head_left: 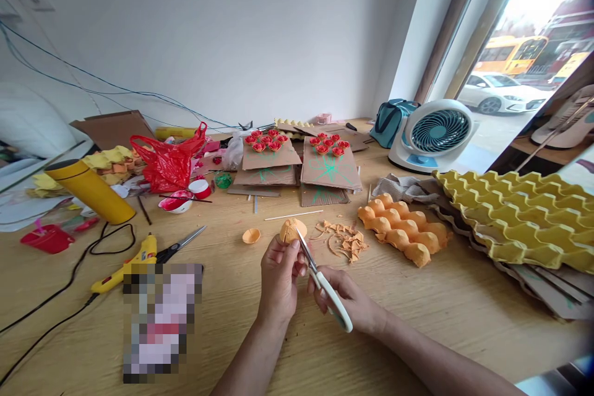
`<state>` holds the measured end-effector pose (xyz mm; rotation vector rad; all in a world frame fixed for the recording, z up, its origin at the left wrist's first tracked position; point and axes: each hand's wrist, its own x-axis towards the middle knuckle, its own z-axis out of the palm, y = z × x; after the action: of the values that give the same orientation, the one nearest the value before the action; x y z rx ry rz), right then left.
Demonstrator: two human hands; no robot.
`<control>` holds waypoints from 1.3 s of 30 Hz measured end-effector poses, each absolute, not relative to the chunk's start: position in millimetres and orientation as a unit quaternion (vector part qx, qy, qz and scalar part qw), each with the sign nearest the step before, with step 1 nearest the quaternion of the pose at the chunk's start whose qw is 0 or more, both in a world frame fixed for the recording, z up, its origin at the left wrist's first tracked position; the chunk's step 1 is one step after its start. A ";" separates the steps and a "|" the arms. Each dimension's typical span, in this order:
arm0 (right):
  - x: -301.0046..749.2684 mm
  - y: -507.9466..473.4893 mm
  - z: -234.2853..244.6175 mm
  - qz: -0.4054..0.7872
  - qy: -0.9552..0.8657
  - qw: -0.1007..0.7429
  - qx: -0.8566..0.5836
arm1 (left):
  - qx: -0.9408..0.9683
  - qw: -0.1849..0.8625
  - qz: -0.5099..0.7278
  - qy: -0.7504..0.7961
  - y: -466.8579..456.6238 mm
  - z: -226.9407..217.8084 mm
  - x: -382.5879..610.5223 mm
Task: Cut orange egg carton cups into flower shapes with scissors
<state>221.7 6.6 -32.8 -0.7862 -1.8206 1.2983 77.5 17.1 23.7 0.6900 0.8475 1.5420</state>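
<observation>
My left hand pinches an orange egg-carton cup between thumb and fingers, held above the table. In my right hand is a pair of scissors with white handles; the blades touch the near side of the cup. Whether they are cutting into it I cannot tell. A second, small orange cup sits on the table to the left. Curled orange carton scraps lie in a heap to the right, beside an orange egg-carton piece.
A yellow glue gun, black scissors and a yellow bottle are at left. Cardboard sheets bearing red flowers stand behind. A fan and stacked yellow egg trays occupy the right. A thin stick lies ahead.
</observation>
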 end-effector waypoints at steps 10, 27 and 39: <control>220.8 4.3 -27.0 0.500 -0.714 0.375 -0.313 | 0.302 0.593 0.659 0.351 16.8 22.1 76.7; 210.7 -3.1 -26.1 0.565 -0.653 0.402 -0.303 | 0.290 0.596 0.659 0.356 16.1 24.7 77.9; 233.0 15.8 -27.5 0.250 -0.827 0.414 -0.285 | 0.452 0.605 0.604 0.253 8.1 28.0 66.4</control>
<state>233.0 15.8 -27.5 -0.7171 -2.0788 0.6284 66.4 8.1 28.0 1.0447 0.5864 1.3981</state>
